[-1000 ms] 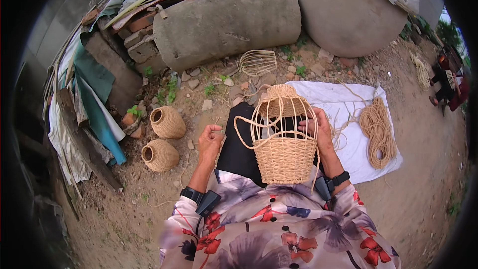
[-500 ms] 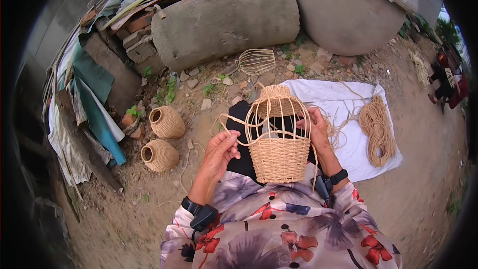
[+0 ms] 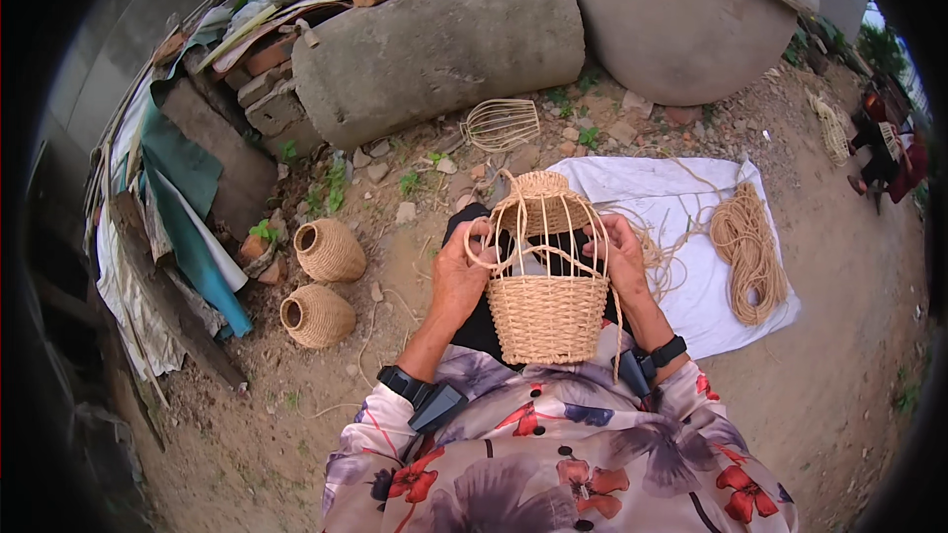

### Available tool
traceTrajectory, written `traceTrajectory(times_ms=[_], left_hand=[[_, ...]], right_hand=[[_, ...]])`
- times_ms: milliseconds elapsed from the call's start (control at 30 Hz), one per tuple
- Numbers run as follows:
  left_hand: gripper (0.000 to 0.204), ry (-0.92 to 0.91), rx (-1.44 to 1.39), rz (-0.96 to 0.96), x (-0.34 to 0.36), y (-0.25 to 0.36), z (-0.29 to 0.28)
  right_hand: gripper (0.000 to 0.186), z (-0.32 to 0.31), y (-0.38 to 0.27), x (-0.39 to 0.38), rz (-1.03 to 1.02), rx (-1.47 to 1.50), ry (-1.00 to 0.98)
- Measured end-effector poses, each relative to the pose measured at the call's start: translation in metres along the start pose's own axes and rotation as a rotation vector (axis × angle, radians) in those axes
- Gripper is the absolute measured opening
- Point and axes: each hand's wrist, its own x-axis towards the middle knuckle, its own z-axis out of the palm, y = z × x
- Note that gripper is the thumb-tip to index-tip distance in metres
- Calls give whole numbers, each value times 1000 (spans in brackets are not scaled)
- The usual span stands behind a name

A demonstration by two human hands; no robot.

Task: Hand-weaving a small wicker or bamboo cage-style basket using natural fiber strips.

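Left hand [image 3: 462,265] is pinching a looped tan fibre cord [image 3: 468,245] — right hand [image 3: 620,255] is gripping a round, half-woven tan basket [image 3: 549,321]; even tension is likely serving best.

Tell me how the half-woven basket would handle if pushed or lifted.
The basket is probably light, given its open gaps. Its tightly woven lower part likely feels stiff, while the thin bare ribs above might flex if squeezed.

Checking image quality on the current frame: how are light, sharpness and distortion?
Head view: soft light, no hard shadows; head view: half-woven basket reads clearly, white sheet bright; head view: fisheye bending and black corners, with the person near the right rim looking soft.
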Motion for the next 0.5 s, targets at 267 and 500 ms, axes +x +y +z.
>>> traceTrajectory(times_ms=[267, 500], left_hand=[[27, 180, 211, -346, -50, -96, -84], [46, 10, 1037, -268, -222, -245, -281]], right_hand=[[29, 2, -7, 2, -17, 17, 22], [27, 22, -31, -1, -122, -14, 9]])
